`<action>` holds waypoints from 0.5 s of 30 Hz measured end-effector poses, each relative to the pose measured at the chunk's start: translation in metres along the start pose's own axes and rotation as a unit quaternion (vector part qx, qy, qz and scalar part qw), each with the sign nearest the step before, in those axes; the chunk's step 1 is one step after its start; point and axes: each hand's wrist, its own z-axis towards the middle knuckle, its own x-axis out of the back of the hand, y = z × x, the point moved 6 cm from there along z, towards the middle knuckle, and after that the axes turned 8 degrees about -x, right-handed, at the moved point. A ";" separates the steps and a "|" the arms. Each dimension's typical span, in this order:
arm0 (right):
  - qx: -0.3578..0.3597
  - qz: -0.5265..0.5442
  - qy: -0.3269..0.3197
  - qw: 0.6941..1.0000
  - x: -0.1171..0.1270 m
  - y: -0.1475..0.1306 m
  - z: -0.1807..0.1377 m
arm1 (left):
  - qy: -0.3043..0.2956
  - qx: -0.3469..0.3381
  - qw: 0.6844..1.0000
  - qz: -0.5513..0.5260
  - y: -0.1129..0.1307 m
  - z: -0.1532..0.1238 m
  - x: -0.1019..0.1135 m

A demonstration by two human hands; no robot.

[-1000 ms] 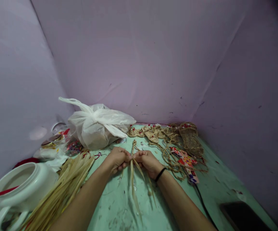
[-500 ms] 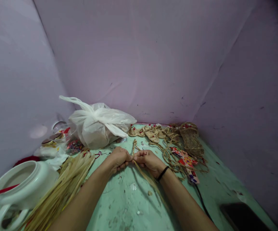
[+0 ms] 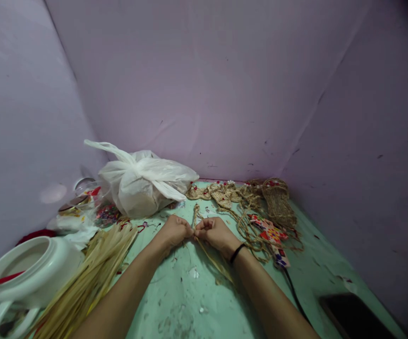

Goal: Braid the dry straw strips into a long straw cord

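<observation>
My left hand (image 3: 174, 231) and my right hand (image 3: 215, 232) meet at the middle of the green table (image 3: 175, 306), fingers pinched together on a thin braid of straw (image 3: 196, 213) that runs away from me. Loose straw strands (image 3: 215, 262) trail back from the pinch under my right wrist, which wears a black band. A bundle of pale straw strips (image 3: 87, 278) lies to the left of my left forearm.
A knotted white plastic bag (image 3: 143, 183) sits behind the hands. Woven straw pieces and cord (image 3: 260, 207) with a coloured cloth scrap (image 3: 270, 233) lie at right. A white jug (image 3: 23, 273) stands at left, small jars (image 3: 84, 197) beyond. A dark flat object (image 3: 352, 315) lies front right. Purple walls enclose the table.
The loose strands, first hanging straight toward me between the hands, have swung right under my right wrist. Both hands stay pinched at the braid's end.
</observation>
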 end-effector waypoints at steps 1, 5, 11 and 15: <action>0.002 -0.007 0.001 1.000 0.000 0.000 0.000 | 0.001 -0.010 1.000 0.011 0.001 0.000 0.000; 0.011 -0.035 0.011 0.999 0.001 0.001 0.003 | -0.009 -0.061 0.997 0.043 0.007 0.001 0.000; 0.031 -0.134 0.059 0.989 0.005 0.003 0.005 | 0.007 -0.089 0.993 0.071 0.006 0.001 0.000; 0.016 -0.215 0.097 0.972 0.014 -0.001 -0.001 | 0.030 -0.071 0.992 0.096 0.005 0.001 0.000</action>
